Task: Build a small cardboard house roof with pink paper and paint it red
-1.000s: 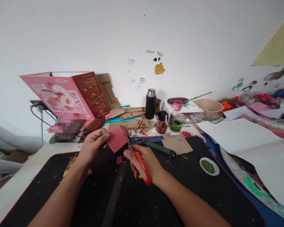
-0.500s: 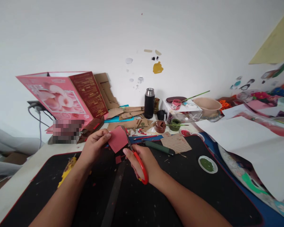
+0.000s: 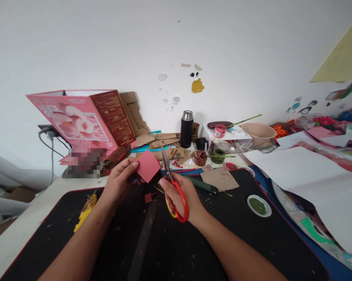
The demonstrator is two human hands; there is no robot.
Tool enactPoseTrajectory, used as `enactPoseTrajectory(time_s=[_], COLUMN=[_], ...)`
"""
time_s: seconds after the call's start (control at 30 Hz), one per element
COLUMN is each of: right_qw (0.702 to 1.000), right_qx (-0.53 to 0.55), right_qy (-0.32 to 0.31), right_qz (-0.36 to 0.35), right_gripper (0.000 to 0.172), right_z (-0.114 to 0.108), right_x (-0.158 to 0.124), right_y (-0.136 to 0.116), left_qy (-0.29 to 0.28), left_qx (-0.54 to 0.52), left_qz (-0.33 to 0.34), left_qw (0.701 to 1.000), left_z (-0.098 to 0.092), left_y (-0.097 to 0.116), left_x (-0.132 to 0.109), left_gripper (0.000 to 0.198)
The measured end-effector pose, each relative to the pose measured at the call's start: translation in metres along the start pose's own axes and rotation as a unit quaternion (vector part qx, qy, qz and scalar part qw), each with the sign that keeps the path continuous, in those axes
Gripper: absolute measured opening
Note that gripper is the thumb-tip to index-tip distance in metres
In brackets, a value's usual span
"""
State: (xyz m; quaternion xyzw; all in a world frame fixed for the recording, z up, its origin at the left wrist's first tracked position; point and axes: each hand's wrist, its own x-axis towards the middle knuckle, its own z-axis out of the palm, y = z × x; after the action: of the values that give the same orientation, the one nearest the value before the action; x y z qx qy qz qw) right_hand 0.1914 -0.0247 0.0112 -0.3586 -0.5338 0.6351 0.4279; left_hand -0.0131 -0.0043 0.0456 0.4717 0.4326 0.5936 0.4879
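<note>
The left hand (image 3: 121, 177) pinches a small red paper square (image 3: 148, 166) by its left edge, holding it tilted above the black mat (image 3: 252, 234) on the tabletop. Just to the right of it, apart from the paper, the right hand (image 3: 181, 193) grips red-handled scissors (image 3: 172, 183), blades pointing up and away. A dark metal ruler (image 3: 143, 234) lies on the mat below both hands, and a green-handled tool (image 3: 201, 184) lies just beyond the right hand.

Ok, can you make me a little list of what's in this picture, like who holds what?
Left hand: pinches a red paper square by its left edge
Right hand: holds red-handled scissors, blades pointing up just right of the paper
Under the hands: black mat with a dark flat strip and a red scrap
Nearby: white lid of green paint, black flask, pink box
</note>
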Motion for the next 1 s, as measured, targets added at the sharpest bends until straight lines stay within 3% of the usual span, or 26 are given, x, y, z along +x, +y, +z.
enactPoseTrajectory(time_s=[0.2, 0.37, 0.5, 0.6, 0.73, 0.8, 1.0], right_qw=[1.0, 1.0, 0.999, 1.0, 0.997, 0.994, 0.977], right_qx=[0.015, 0.014, -0.002, 0.004, 0.01, 0.008, 0.025], right_qy=[-0.014, 0.025, 0.038, 0.012, -0.062, -0.098, -0.197], right_qz=[-0.014, -0.012, -0.002, 0.01, 0.048, 0.057, 0.074], right_gripper=[0.049, 0.047, 0.047, 0.052, 0.062, 0.07, 0.087], right_z=[0.0, 0.001, 0.0, 0.0, 0.002, 0.003, 0.003], right_x=[0.0, 0.0, 0.001, 0.0, -0.004, -0.005, -0.007], right_y=[0.003, -0.002, -0.006, -0.009, -0.011, -0.01, 0.0], left_qy=[-0.039, -0.082, -0.083, -0.051, 0.074, 0.111, 0.121], left_qx=[0.074, 0.117, 0.14, 0.139, 0.049, 0.011, -0.014], left_qz=[0.0, -0.009, -0.012, 0.002, 0.029, 0.044, 0.061], left_qw=[0.997, 0.99, 0.987, 0.989, 0.996, 0.993, 0.991], left_z=[0.003, 0.005, 0.005, -0.002, -0.019, -0.029, -0.051], left_y=[0.002, 0.003, 0.004, 0.002, -0.003, -0.004, -0.002], left_x=[-0.005, -0.007, -0.006, -0.002, 0.011, 0.018, 0.029], left_gripper=[0.038, 0.044, 0.045, 0.043, 0.04, 0.041, 0.044])
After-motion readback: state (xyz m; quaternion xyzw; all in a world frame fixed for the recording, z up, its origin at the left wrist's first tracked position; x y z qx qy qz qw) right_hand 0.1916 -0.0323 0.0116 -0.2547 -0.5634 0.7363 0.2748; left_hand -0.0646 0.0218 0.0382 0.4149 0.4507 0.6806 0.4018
